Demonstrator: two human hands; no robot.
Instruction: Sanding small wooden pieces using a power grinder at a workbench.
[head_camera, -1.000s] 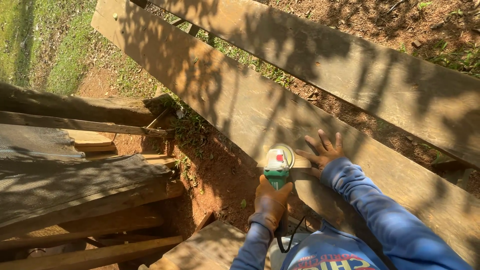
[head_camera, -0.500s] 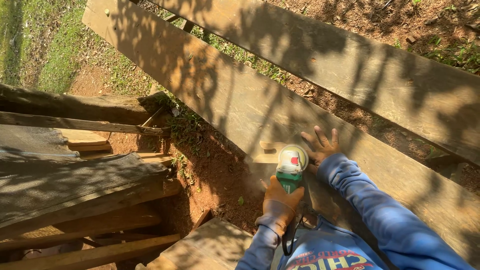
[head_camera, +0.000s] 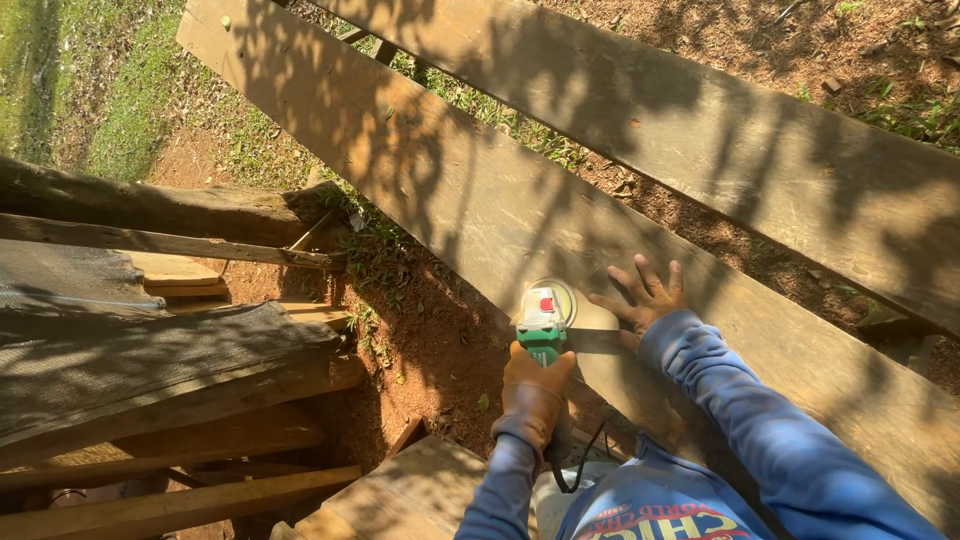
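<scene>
Fingers are spreading flat as the right hand (head_camera: 645, 300) is pressing the plank (head_camera: 450, 190) just beside the grinder (head_camera: 545, 320), which the gloved left hand (head_camera: 533, 390) is gripping at the plank's edge, so a kick could be throwing the disc into them.

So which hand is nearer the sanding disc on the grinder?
Right. The right hand lies flat on the long plank, just beside the sanding disc. The left hand, gloved, grips the green grinder body farther back from it.
</scene>
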